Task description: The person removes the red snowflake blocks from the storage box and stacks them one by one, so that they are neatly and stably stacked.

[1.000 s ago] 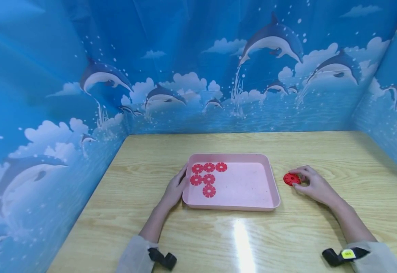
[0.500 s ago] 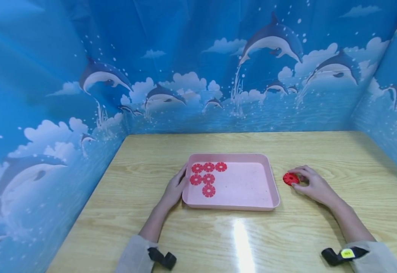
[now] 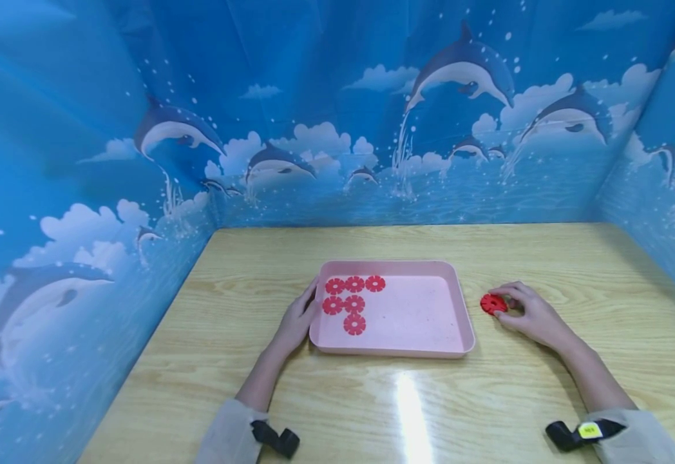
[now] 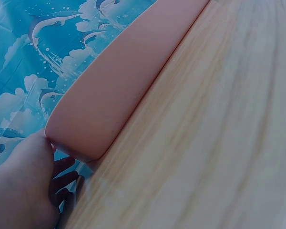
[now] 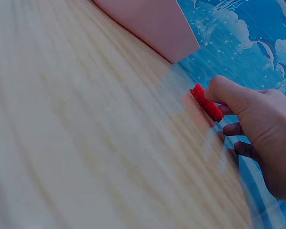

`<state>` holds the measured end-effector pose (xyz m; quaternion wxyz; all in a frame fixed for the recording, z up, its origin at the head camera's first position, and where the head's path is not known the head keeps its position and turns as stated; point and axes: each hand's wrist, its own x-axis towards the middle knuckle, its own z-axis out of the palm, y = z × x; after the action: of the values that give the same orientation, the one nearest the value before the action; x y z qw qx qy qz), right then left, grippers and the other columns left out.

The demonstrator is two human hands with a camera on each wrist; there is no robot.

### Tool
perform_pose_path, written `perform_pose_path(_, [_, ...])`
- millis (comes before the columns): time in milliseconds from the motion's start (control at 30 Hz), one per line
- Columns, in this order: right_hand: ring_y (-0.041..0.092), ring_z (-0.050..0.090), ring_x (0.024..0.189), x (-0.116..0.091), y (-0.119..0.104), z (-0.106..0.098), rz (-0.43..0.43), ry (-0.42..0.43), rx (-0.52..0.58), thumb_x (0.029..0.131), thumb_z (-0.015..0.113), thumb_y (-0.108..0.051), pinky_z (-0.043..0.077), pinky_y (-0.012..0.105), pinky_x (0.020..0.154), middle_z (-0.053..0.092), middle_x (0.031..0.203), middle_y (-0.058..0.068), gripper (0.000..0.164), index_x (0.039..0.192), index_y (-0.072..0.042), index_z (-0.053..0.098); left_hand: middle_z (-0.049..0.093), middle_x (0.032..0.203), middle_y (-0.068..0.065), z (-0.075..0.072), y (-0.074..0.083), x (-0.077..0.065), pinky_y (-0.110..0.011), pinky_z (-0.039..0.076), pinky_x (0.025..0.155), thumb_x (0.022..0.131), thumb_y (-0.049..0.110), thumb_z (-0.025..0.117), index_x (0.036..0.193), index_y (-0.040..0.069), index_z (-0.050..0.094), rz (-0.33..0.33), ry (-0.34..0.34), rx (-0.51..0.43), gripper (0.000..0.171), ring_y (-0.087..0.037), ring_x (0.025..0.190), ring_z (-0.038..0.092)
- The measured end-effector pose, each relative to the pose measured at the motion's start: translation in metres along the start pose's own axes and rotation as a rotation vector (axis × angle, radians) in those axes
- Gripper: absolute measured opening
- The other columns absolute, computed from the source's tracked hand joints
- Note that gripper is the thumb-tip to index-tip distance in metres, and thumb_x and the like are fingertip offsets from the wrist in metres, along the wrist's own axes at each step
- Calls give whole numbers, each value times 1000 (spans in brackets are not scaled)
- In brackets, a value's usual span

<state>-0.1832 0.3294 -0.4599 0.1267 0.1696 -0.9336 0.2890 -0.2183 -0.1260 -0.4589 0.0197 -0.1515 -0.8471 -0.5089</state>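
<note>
A shallow pink tray (image 3: 407, 354) lies on the wooden table in the head view. Inside it, at the left, several red notched discs (image 3: 355, 324) lie flat, in a row of three, a row of two, and one below. My left hand (image 3: 297, 320) holds the tray's left side; in the left wrist view the thumb (image 4: 32, 145) reaches the rim at a corner, its tip hidden. Right of the tray, my right hand (image 3: 531, 312) pinches a small stack of red notched discs (image 5: 207, 102) between thumb and fingers, at or just above the table.
The wooden table (image 3: 245, 277) extends around the tray on all sides. Blue curtains (image 3: 326, 84) printed with dolphins stand behind and at both sides. Black straps (image 3: 275, 439) with wrist cameras sit over both sleeves.
Almost nothing differs. The stack in my right hand shows a slight shift in tilt, and the whole view has drifted a little left. My left hand stays at the tray.
</note>
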Motion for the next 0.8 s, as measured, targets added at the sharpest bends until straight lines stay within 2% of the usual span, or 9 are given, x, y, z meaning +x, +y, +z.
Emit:
perform_pose_path(367, [13, 46, 81, 0, -2, -1, 6, -5, -4, 81, 70, -13, 42, 26, 65, 52, 108, 9, 35, 113, -3, 61, 32, 144, -11, 0, -2, 0, -43, 21, 107, 99, 18, 41, 145, 15, 30, -31, -13, -11, 47, -29, 131, 28])
perform_pose_path(500, [13, 46, 82, 0, -2, -2, 14, -9, 5, 81, 70, -14, 42, 26, 65, 52, 109, 10, 36, 114, -3, 61, 31, 144, -13, 0, -1, 1, -46, 20, 107, 99, 16, 41, 144, 11, 30, -28, -14, -33, 47, -32, 131, 27])
perform_pose_path(667, [13, 45, 78, 1, -4, -3, 35, -5, 15, 82, 70, -14, 41, 26, 63, 52, 107, 9, 37, 115, -3, 60, 30, 143, -19, -6, 25, -7, -47, 19, 107, 98, 9, 41, 143, 3, 29, -37, -20, -44, 46, -36, 130, 26])
perform_pose_path(767, [14, 45, 75, 2, -6, -5, 37, 6, 29, 82, 70, -12, 40, 26, 59, 52, 107, 9, 37, 115, -2, 60, 31, 143, -17, -5, 23, -6, -47, 19, 107, 99, 11, 41, 143, 5, 29, -22, -19, -40, 47, -35, 130, 27])
perform_pose_path(800, [14, 45, 74, 2, -8, -6, 32, 10, 36, 82, 69, -11, 40, 25, 58, 52, 107, 9, 36, 115, -2, 60, 31, 143, -16, -4, 17, -5, -46, 20, 107, 99, 13, 41, 144, 8, 29, -20, -17, -38, 47, -34, 130, 27])
